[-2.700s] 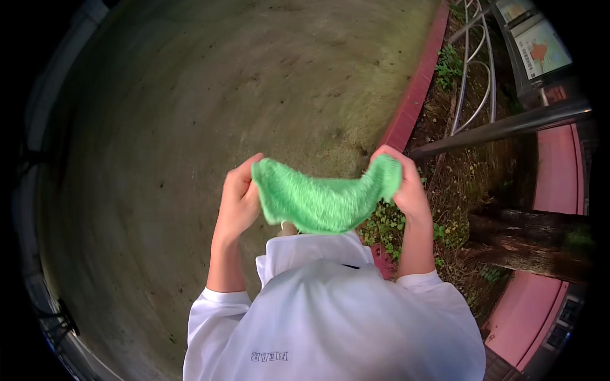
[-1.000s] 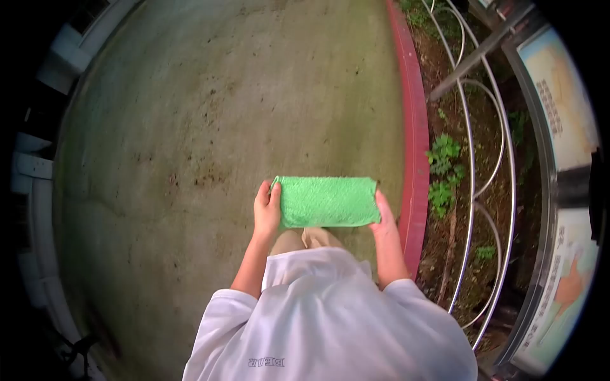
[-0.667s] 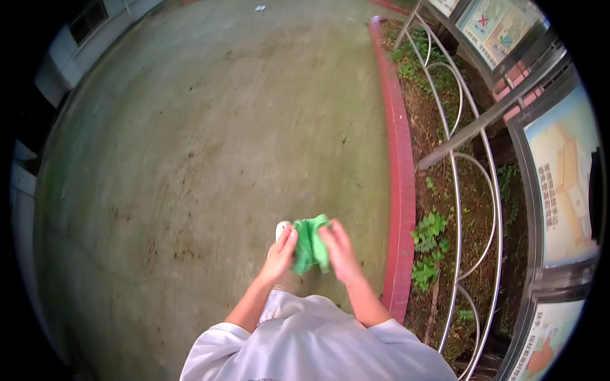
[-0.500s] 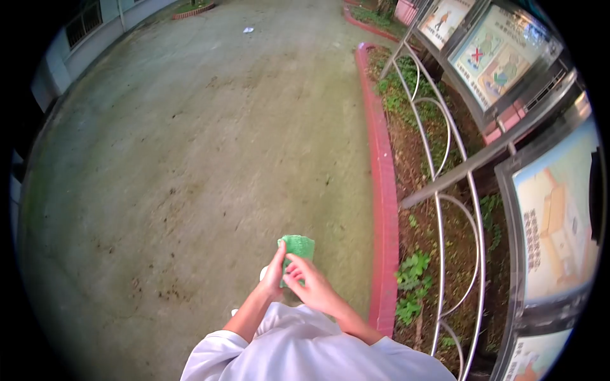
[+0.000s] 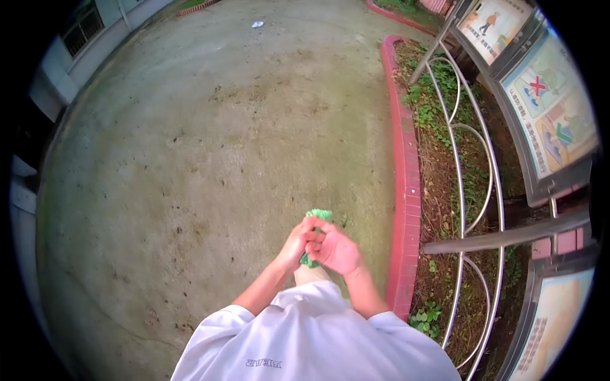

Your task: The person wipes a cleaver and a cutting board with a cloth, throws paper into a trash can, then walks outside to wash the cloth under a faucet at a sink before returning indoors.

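A green piece with a ribbed, knit-like surface, seemingly knitted fabric (image 5: pixel 319 214), shows above my hands, and more of the same green appears just below them. My left hand (image 5: pixel 293 246) is closed on it from the left side. Against the left fingers rests my right hand (image 5: pixel 338 251), palm partly turned up, with its fingers bent inward and their tips meeting the left hand. Whatever lies between the right fingertips is hidden. Most of the green piece is covered by both hands, in front of the white shirt (image 5: pixel 311 336).
Stained concrete ground (image 5: pixel 190 159) stretches ahead. A red brick curb (image 5: pixel 406 165) runs along the right, bordering a planted bed with a curved metal railing (image 5: pixel 460 190) and notice boards (image 5: pixel 553 108). A small white scrap (image 5: pixel 257 24) lies far ahead; a building wall (image 5: pixel 54 73) stands left.
Both hands have risen and shifted right in view. My right hand has come against the left and turned its palm up; less of the green piece shows. The view has moved forward along the curb.
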### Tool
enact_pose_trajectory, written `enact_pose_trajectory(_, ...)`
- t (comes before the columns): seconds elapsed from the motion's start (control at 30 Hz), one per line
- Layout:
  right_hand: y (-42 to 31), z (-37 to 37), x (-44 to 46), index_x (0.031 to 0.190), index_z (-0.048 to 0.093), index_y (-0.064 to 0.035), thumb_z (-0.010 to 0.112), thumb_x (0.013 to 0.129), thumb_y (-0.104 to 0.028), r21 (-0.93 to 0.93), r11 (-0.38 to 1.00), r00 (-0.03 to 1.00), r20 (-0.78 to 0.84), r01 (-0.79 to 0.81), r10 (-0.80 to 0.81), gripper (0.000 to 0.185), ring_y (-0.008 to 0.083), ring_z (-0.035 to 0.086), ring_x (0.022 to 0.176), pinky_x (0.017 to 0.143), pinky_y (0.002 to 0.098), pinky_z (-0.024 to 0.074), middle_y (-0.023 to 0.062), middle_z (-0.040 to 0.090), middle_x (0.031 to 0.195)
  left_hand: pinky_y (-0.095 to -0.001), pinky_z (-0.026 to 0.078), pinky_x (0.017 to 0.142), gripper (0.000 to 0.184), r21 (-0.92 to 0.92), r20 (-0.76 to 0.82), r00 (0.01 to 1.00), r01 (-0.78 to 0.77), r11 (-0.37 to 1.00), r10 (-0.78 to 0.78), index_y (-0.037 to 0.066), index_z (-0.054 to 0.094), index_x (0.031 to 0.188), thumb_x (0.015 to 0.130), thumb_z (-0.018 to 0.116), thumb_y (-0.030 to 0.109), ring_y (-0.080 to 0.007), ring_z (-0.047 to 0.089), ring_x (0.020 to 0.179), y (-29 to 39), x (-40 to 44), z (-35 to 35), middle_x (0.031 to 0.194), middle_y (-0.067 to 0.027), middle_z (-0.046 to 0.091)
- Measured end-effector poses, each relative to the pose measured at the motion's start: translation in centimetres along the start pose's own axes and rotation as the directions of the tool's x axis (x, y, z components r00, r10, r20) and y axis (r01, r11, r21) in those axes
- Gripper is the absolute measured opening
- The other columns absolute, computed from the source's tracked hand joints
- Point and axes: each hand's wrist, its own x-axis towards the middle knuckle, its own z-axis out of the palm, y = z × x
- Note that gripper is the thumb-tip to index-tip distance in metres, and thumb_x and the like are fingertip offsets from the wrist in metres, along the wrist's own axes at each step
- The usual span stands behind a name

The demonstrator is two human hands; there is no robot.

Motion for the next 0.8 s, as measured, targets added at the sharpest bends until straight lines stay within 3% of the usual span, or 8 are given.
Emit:
enact_pose_trajectory(0.1, -8.6, -2.1, 2.9, 0.137, 0.036, -0.0029, 0.04, 0.098, -0.03, -0.156, 0.967, 0.969, -0.117, 0.2, -0.219, 0.048, 0.027, 0.059, 0.107, 0.091, 0.0418, 0.0479, 0.0176, 0.055, 0.127, -0.0306, 0.048, 0.052, 0.033, 0.851, -0.04, 0.85, -0.246, 0.463, 0.526, 0.006, 0.055, 0.101, 0.099, 0.042, 0.036, -0.017, 0.056, 0.053, 7.3, 5.9, 6.4, 0.068, 0.002, 0.057)
enact_pose_trajectory(0.23, -17.8, -4.0, 11.4, 0.137, 0.04, -0.0055, 0.033, 0.098, -0.047, 0.212, 0.963, 0.947, -0.306, 0.164, -0.094, 0.057, 0.0265, 0.048, 0.122, 0.104, 0.0433, 0.0369, 0.0132, 0.051, 0.133, -0.0404, 0.05, 0.065, 0.031, 0.853, 0.23, 0.963, -0.129, -0.506, 0.143, 0.007, 0.057, 0.095, 0.091, 0.054, 0.037, -0.028, 0.063, 0.078, 16.3, 15.6, 12.2, 0.086, -0.0112, 0.062)
enact_pose_trajectory(0.43, -32.8, -12.2, 29.8, 0.141, 0.035, -0.0112, 0.024, 0.097, -0.054, 0.111, 0.968, 0.872, -0.465, 0.225, -0.149, 0.063, 0.0251, 0.046, 0.121, 0.102, 0.0409, 0.0367, 0.0103, 0.046, 0.135, -0.0397, 0.05, 0.07, 0.031, 0.935, 0.2, 0.976, -0.164, -0.315, 0.086, 0.003, 0.06, 0.094, 0.088, 0.06, 0.032, -0.029, 0.064, 0.081, 28.5, 37.2, 8.9, 0.087, -0.0143, 0.063)
enact_pose_trajectory(0.57, -43.0, -22.0, 38.2, 0.129, 0.047, -0.0088, 0.028, 0.096, -0.057, 0.172, 0.965, 0.98, -0.066, 0.196, -0.187, 0.062, 0.0161, 0.062, 0.087, 0.069, 0.0291, 0.0528, 0.0044, 0.063, 0.104, -0.0369, 0.05, 0.078, 0.043, 0.72, 0.221, 0.975, -0.155, 0.677, -0.012, 0.0, 0.058, 0.114, 0.097, 0.047, 0.037, -0.0245, 0.063, 0.092, 36.8, 51.4, 5.6, 0.105, -0.0127, 0.064)
enact_pose_trajectory(0.6, -45.7, -19.3, 41.6, 0.116, 0.055, -0.0107, 0.036, 0.097, -0.052, 0.273, 0.933, 0.907, -0.406, 0.235, -0.11, 0.049, 0.0096, 0.056, 0.065, 0.05, 0.0221, 0.0451, -0.0006, 0.063, 0.089, -0.0367, 0.05, 0.081, 0.048, 0.255, 0.219, 0.97, 0.051, 0.965, -0.109, 0.0, 0.055, 0.119, 0.098, 0.04, 0.041, -0.0249, 0.062, 0.094, 38.5, 55.1, 5.2, 0.107, -0.0127, 0.064)
enact_pose_trajectory(0.63, -47.8, -20.9, 44.0, 0.113, 0.057, -0.0119, 0.044, 0.098, -0.042, 0.603, 0.751, 0.947, -0.306, 0.269, -0.093, 0.036, 0.007, 0.051, 0.064, 0.05, 0.0213, 0.0412, -0.0011, 0.063, 0.092, -0.0365, 0.049, 0.085, 0.053, -0.291, 0.267, 0.946, 0.26, 0.921, -0.183, 0.001, 0.051, 0.124, 0.1, 0.033, 0.044, -0.0253, 0.062, 0.096, 39.8, 59.0, 4.4, 0.11, -0.0128, 0.063)
enact_pose_trajectory(0.73, -55.8, -20.7, 51.2, 0.114, 0.056, -0.0139, 0.048, 0.098, -0.033, 0.071, 0.98, 0.531, -0.847, 0.189, -0.041, 0.027, 0.0067, 0.046, 0.061, 0.049, 0.0207, 0.0372, -0.0039, 0.06, 0.087, -0.0394, 0.046, 0.093, 0.06, -0.457, 0.408, 0.899, 0.354, 0.816, -0.161, -0.001, 0.043, 0.133, 0.1, 0.027, 0.047, -0.0282, 0.058, 0.106, 42.9, 68.3, 1.3, 0.12, -0.0162, 0.058)
enact_pose_trajectory(0.8, -61.0, -26.3, 53.3, 0.116, 0.056, -0.0127, 0.049, 0.097, -0.034, 0.452, 0.859, 0.926, -0.373, 0.24, -0.062, 0.03, 0.0077, 0.051, 0.067, 0.057, 0.0232, 0.0426, -0.0037, 0.058, 0.086, -0.0394, 0.044, 0.096, 0.061, -0.382, 0.408, 0.892, 0.359, 0.851, -0.194, -0.001, 0.041, 0.135, 0.099, 0.03, 0.047, -0.0285, 0.056, 0.111, 47.4, 74.4, 2.6, 0.123, -0.0158, 0.057)
